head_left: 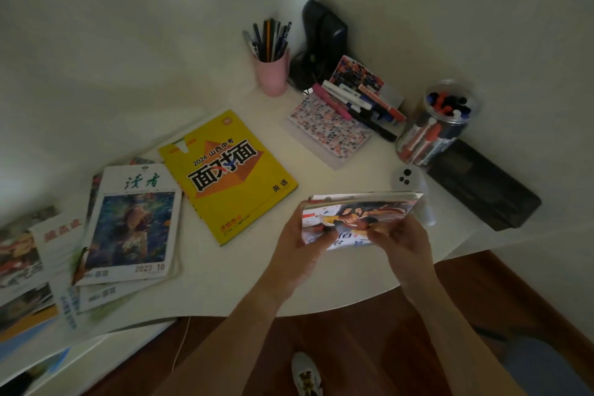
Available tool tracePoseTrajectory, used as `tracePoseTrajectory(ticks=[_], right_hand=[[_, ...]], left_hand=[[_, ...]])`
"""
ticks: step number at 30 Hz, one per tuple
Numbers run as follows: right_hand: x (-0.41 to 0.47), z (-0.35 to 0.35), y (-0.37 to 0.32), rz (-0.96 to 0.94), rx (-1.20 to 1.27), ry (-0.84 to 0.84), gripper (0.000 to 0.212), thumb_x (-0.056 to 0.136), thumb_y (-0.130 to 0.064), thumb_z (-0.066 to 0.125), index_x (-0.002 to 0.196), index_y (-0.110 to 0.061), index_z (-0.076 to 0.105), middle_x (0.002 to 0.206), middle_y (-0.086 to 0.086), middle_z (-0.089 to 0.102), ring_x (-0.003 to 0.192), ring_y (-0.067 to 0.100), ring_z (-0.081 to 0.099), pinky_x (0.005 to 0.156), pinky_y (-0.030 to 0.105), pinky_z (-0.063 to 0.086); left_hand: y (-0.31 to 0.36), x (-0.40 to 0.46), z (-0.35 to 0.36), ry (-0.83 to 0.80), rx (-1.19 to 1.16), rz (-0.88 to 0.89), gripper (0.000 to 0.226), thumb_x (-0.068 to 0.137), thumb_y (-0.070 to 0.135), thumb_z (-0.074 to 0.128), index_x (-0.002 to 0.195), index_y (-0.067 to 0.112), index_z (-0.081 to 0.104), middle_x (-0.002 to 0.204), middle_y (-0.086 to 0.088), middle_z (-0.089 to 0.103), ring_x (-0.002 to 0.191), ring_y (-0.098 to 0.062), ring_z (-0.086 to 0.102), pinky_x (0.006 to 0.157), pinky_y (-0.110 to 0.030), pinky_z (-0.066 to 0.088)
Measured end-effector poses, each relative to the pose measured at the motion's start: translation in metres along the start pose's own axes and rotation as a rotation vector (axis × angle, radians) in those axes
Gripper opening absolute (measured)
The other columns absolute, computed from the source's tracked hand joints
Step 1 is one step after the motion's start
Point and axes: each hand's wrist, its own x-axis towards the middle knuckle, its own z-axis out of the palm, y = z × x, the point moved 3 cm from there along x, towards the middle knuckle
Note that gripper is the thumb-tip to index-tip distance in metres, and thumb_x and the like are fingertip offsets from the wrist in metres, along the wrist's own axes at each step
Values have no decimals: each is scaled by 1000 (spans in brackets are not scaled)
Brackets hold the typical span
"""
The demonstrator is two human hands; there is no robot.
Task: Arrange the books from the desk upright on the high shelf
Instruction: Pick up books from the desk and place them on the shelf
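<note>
Both my hands hold a small stack of colourful picture books (360, 215), tilted up just above the white desk (321, 276) near its front edge. My left hand (300, 239) grips the stack's left end and my right hand (403, 241) grips its lower right side. A yellow workbook (228, 177) lies flat in the middle of the desk. To its left a magazine with a blue painted cover (135, 225) tops a loose pile of magazines (38, 267). The high shelf is out of view.
A pink pen cup (273, 71), a patterned box with markers (334, 128), a clear marker jar (437, 125), a black case (482, 183) and a white device (408, 178) crowd the back right corner. Walls close in behind. Wooden floor and my shoe (307, 374) lie below.
</note>
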Motion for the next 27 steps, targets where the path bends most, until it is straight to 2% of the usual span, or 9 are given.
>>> tracePoseTrajectory(ticks=[4,8,12,15,17,20,21,25,27], right_hand=[[-1,7,3,-18,51,32,52,76,26,64,98,-22,67,93,-10,72,95,14,67,87,42,52],[-3,12,1,-80,81,-23,43,70,15,62,104,-11,66,104,6,68,105,27,65,90,46,56],[1,21,9,13,142,11,42,74,18,60,108,-7,62,101,4,68,101,20,65,85,35,52],[3,24,12,98,126,37,48,82,22,56,117,-9,64,106,0,71,96,3,67,82,17,49],[4,24,13,108,99,27,48,84,22,55,120,-9,63,109,0,71,95,-1,66,81,13,48],[5,21,17,118,49,7,49,86,17,57,127,-11,61,118,3,69,108,11,64,91,23,47],[5,19,16,111,17,-1,50,87,16,57,129,-11,59,119,3,68,109,12,63,93,26,47],[11,15,17,140,-124,-33,35,95,-4,63,123,-11,44,106,0,64,95,11,69,80,40,58],[12,13,21,271,-182,-37,45,91,-24,69,124,-12,42,108,4,66,95,22,72,76,44,62]], left_hand=[[0,0,-7,71,46,94,35,79,2,77,109,10,62,104,-6,69,99,-15,67,87,-34,54],[7,-7,-5,111,54,155,48,75,18,89,116,15,64,115,-3,66,113,-13,63,91,-28,57],[10,-7,7,201,-50,91,36,81,24,87,106,9,65,107,-12,69,102,-23,69,84,-30,57],[9,0,7,217,-124,50,47,80,32,88,108,4,63,107,-17,72,102,-29,71,87,-32,58],[-3,2,2,129,-102,15,55,77,28,91,119,9,61,113,-12,74,108,-25,72,94,-33,58],[-34,0,-2,91,127,-78,56,84,17,85,130,25,56,124,10,69,114,1,65,92,-11,49],[-40,0,-3,133,181,-102,51,91,17,79,133,29,52,126,13,65,115,3,62,89,-8,45],[-52,8,-5,152,327,-208,24,100,32,64,120,36,52,120,7,65,110,-12,64,91,-32,50],[-55,10,-4,95,521,-270,37,93,51,62,122,29,58,120,1,66,113,-19,65,96,-41,55]])
